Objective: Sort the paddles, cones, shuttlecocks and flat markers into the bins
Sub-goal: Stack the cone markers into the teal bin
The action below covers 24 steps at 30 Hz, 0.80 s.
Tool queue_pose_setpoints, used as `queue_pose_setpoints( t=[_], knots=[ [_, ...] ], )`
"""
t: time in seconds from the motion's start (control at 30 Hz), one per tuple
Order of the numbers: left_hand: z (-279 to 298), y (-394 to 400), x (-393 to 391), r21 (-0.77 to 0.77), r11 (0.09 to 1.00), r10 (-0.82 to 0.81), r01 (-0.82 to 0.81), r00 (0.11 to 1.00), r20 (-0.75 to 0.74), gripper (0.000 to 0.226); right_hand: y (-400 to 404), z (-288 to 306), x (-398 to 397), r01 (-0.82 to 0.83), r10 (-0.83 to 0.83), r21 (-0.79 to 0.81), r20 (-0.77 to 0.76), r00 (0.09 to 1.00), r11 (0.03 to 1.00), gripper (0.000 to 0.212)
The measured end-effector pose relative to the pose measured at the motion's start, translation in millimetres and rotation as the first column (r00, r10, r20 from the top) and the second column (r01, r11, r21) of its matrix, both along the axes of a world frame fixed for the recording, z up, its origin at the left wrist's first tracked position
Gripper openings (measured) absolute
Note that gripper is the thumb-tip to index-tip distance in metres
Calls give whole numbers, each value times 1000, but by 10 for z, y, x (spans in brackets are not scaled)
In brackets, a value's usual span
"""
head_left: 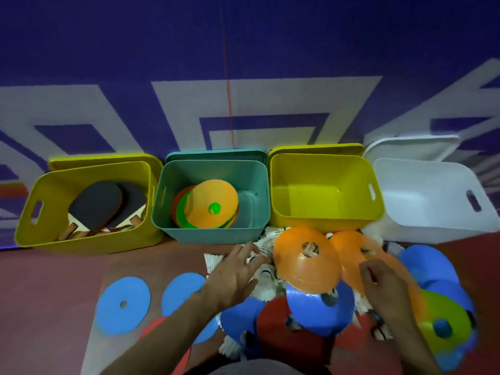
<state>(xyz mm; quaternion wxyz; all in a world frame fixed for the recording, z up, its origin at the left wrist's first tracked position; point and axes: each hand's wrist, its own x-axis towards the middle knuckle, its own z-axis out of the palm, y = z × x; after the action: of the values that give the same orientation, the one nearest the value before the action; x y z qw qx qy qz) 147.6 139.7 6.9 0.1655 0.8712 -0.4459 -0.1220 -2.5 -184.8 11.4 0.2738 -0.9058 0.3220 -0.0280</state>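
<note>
a: four bins stood in a row along the far edge of the reddish floor. left yellow bin held the paddles, dark faces up, handles toward its near wall. teal bin just beside it held a stack of flat markers, orange on top. right yellow bin and white bin showed only bare bottoms.

b: open room?

a: bare floor lay in front of the left yellow bin and to the left of the pile. two blue flat markers lay there flat, apart from the heap. the heap itself crowded the near walls of the right yellow and white bins, touching or nearly so.

b: hands?

a: left hand was spread wide, fingers extended, empty, over white shuttlecocks at the heap's left edge; contact could not be told. right hand was loosely curled, blurred, over the heap's right half; whether it held anything could not be told.

b: the work between them?

a: an orange cone, tilted, sat between the two hands, nearer the bins than either wrist, neither hand on it. a blue cone lay just under its near rim, a red one nearer the body. a second orange cone sat partly behind the right hand. a green cone and more blue ones lay right of that hand.
</note>
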Motion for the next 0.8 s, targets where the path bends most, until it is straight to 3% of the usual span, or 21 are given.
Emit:
queue_pose_setpoints(
  t=[0.07, 0.2, 0.3, 0.4, 0.6, 0.67, 0.8],
  knots=[
    [87, -347, -50, 86, 992, -100, 92, 990, 97, 67, -42, -130, -102, -13, 15, 38, -34, 999, 999, 9],
    [61, -840, -77, 308, 939, -220, 154, 956, 194, 86, -76, -296, -237, 16, -12, 90, -50, 999, 996, 32],
    [-93, -983, -93, 459, 872, -289, 168, 935, 207, 86, -95, -282, -274, -18, 18, 3, -52, 998, 1000, 61],
    [-167, -1073, -45, 428, 894, -250, 134, 941, 226, 82, -136, -269, -225, -113, 94, -99, -181, 979, 989, 89],
    [-33, -1242, 51, 340, 928, -255, 154, 927, 274, 64, -311, -478, -139, -215, 143, -192, -332, 932, 957, 105],
    [96, -1227, 77, 287, 947, -220, 143, 941, 256, 67, -309, -430, -104, -221, 133, -218, -356, 925, 951, 115],
    [368, -1011, 124, 157, 981, -146, 113, 965, 218, 84, -228, -138, -10, -166, 82, -262, -302, 950, 951, 109]
  ],
)
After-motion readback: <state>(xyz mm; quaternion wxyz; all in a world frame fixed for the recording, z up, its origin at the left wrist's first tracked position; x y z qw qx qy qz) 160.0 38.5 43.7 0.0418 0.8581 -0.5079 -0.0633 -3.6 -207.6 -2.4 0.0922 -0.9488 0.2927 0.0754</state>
